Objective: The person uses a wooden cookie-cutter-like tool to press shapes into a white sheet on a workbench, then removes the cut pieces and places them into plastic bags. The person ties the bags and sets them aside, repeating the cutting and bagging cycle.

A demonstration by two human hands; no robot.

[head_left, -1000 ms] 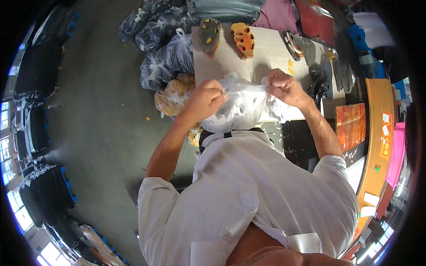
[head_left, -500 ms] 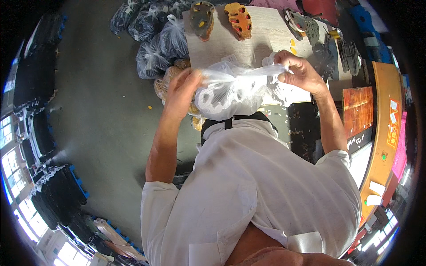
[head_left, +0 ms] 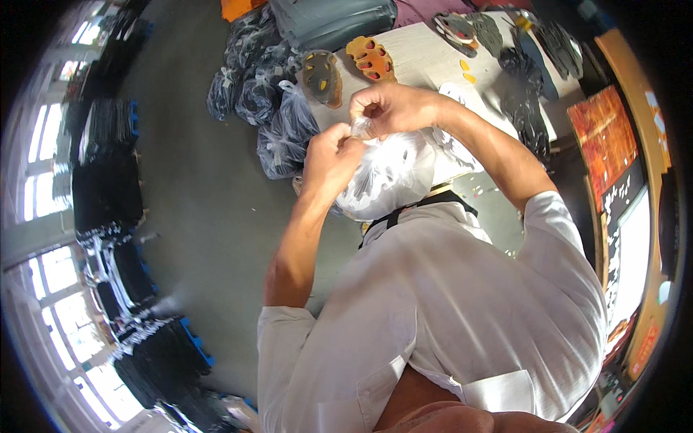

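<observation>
A clear plastic bag (head_left: 393, 172), filled with white flat pieces, sits at the table's near edge, right in front of my waist. My left hand (head_left: 333, 157) is closed in a pinch on the bag's gathered neck. Just above it and to its right, my right hand (head_left: 397, 110) pinches the twisted end of the same neck. The two hands nearly touch, and the exact knot or twist between the fingers is partly hidden. Beyond them on the table (head_left: 422, 61) lie an orange sole-shaped piece with holes (head_left: 372, 59) and a dark sole-shaped piece (head_left: 322, 78).
Several tied plastic bags with dark contents (head_left: 285, 141) are heaped left of the table. A crumpled black plastic bag (head_left: 521, 83) and small yellow ovals (head_left: 466, 71) lie on the table's right side. Dark stacks (head_left: 108, 191) stand far left, and a reddish board (head_left: 605, 136) is at right.
My hands, earlier wide apart stretching the bag's top, have come together over its neck. My right hand moved left across the bag. The whole view has turned somewhat.
</observation>
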